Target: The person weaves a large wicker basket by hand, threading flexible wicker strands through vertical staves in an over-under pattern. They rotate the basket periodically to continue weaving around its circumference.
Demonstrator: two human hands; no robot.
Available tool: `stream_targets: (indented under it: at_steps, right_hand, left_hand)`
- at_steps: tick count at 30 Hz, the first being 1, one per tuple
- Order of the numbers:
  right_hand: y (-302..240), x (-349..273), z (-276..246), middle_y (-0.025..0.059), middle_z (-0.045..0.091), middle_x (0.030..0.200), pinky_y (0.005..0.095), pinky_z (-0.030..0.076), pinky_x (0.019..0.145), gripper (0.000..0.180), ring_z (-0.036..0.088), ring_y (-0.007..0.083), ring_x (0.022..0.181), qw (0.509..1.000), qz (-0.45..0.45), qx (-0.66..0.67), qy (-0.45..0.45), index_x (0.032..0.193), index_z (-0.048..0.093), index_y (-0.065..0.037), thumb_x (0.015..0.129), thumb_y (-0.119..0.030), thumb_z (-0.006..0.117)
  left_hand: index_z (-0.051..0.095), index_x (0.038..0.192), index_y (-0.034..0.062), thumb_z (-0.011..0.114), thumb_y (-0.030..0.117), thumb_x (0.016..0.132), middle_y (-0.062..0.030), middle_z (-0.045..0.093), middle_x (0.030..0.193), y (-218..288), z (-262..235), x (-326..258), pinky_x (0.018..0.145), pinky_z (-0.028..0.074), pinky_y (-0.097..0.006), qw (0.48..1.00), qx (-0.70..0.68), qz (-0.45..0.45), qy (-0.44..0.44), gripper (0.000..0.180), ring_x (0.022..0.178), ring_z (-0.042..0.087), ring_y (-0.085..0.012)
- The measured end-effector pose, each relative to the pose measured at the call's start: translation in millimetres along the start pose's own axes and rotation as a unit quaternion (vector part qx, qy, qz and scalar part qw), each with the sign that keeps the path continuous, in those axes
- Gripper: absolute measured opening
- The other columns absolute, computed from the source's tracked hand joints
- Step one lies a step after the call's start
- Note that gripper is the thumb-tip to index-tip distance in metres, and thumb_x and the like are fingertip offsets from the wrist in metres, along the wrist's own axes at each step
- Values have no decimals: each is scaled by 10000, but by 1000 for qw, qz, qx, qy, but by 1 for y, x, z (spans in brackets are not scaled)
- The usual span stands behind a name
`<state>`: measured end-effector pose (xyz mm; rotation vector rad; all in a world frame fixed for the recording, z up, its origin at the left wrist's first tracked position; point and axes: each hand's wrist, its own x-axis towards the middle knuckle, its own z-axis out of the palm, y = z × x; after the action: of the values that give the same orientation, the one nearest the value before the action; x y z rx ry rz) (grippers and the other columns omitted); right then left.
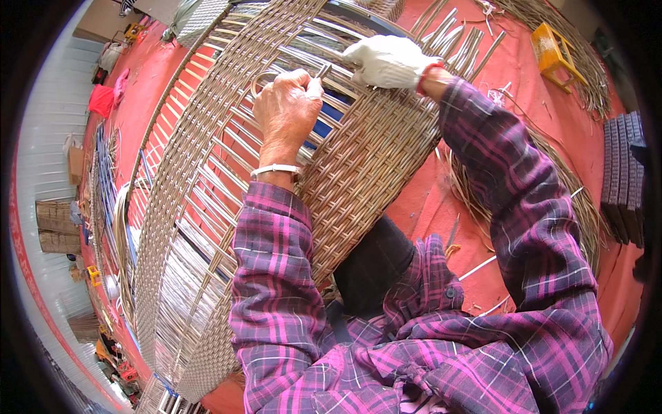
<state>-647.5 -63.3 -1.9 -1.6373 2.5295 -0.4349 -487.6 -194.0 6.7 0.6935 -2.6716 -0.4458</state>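
Note:
A large curved wicker frame (365,159) of brown strands lies across my lap and stretches away to the left. Over its open slats, my bare left hand (286,107) is closed in a fist, with a tan wicker strand (256,84) curling out in a loop at its left side. A short grey tip shows by the thumb. My right hand (389,62), in a white glove, rests at the upper edge of the tightly woven panel. Its fingers are curled down among the strand ends, and what they grip is hidden.
Loose strand ends (469,52) stick out beyond my right hand. A yellow stool (555,56) stands at the far right on the red floor covering (434,200). Long bundles of strands (572,186) lie to the right, near a stack of dark grey pieces (623,176).

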Motion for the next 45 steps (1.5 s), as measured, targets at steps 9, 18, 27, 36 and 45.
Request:
stream_targets:
  at_steps: [9,18,27,36,45]
  right_hand:
    - [7,11,-6,128,699,894,367,531,773,310,676,248,832,987,-46,131,-78,1089,685,-101,808,-230,656]
    - [49,10,-26,-18,650,743,256,450,622,203,531,69,660,931,-33,364,-21,950,764,-86,858,-256,701]
    - [52,3,-107,-2,670,777,273,483,661,175,586,94,698,956,-55,270,101,969,722,-54,905,-206,665]
    - [49,-10,-48,25,704,813,279,510,625,232,643,126,694,924,36,358,131,1094,708,-92,924,-225,624]
    - [33,18,-16,152,696,863,441,562,699,186,698,347,826,980,-54,-159,109,972,675,-77,809,-139,609]
  left_hand:
    - [758,928,176,609,407,868,-122,728,881,25,30,28,751,531,-454,994,76,14,-76,281,881,693,-355]
    - [736,925,101,737,199,852,-84,721,834,16,45,4,702,502,-420,986,-95,43,128,123,794,681,-283]
    - [697,1029,67,609,151,938,-130,696,977,57,43,30,724,521,-421,946,-110,205,226,152,853,672,-350]
    - [735,853,28,691,200,884,-126,647,623,43,48,40,531,447,-380,947,-301,63,92,180,544,619,-268]
    - [680,690,35,707,234,807,-114,645,600,32,41,22,568,485,-374,964,-249,-12,93,233,562,647,-285]
